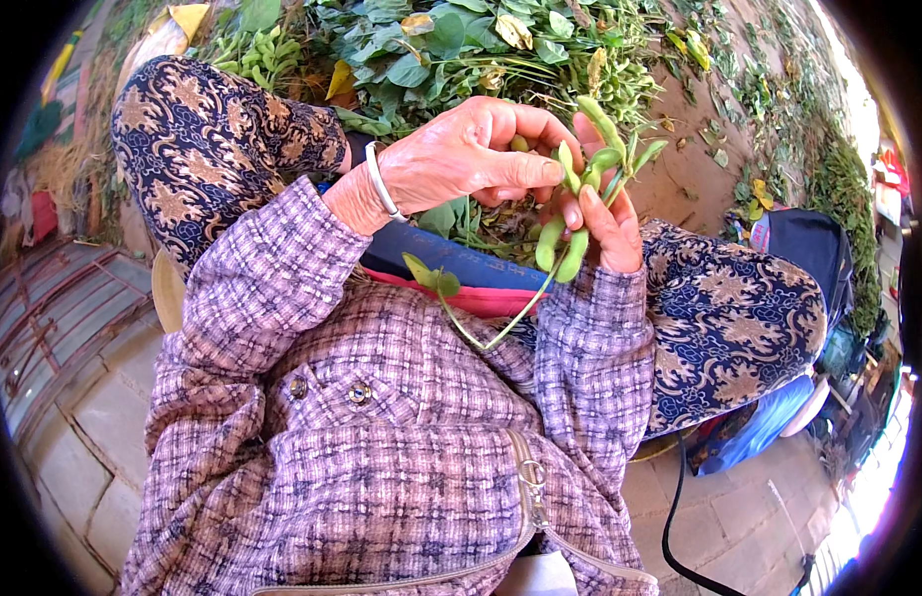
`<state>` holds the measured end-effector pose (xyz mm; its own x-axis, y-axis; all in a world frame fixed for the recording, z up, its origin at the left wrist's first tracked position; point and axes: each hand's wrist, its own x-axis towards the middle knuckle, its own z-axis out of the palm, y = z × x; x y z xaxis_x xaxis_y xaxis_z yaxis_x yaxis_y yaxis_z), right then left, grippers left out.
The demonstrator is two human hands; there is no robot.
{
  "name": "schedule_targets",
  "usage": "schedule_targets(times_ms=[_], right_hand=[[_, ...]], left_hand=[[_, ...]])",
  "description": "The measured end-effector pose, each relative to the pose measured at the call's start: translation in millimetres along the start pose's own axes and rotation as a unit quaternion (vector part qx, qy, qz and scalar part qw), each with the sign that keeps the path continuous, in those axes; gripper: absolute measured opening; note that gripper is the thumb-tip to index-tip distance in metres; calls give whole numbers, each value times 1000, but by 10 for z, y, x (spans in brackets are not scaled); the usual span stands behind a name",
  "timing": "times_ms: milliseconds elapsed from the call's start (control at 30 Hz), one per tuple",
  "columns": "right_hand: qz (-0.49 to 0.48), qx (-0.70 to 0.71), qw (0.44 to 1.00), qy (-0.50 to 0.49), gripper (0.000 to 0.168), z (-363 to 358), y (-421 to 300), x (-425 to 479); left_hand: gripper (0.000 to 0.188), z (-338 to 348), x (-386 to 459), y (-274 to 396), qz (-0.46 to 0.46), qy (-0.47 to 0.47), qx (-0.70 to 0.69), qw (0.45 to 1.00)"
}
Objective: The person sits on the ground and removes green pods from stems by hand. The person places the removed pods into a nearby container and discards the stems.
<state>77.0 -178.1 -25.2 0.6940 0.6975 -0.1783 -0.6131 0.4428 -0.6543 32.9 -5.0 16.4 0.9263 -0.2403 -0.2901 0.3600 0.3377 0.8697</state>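
My right hand (613, 227) grips a green soybean stem (522, 314) that bears several plump pods (572, 253) and a few small leaves. The stem's lower end bends down in front of my chest, with small leaflets (431, 276) at its tip. From the left, my left hand (476, 153), with a silver-coloured bangle at the wrist, pinches a pod (567, 165) on this sprig between thumb and fingers. Another green pod (518, 143) shows behind its curled fingers. The two hands meet above my lap, and part of the right fingers is hidden behind the pods.
A heap of leafy soybean plants (431, 52) lies beyond my hands, with loose picked pods (260, 56) at its left. Between my patterned trouser legs is a blue and pink item (461, 261). A dark bag (807, 246) stands right; a black cord (673, 521) crosses the paving.
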Motion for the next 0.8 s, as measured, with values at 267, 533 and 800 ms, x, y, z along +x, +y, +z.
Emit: schedule_targets(times_ms=[267,533,800], right_hand=[[0,-165,986,35,56,-39,19,14],[-59,-242,966,61,49,27,72,39],[-95,-218,969,73,54,22,92,82]], left_hand=[[14,12,76,-223,-31,54,-101,993],[16,62,91,-306,-75,117,-234,962],[13,129,88,-319,-10,112,-112,987]])
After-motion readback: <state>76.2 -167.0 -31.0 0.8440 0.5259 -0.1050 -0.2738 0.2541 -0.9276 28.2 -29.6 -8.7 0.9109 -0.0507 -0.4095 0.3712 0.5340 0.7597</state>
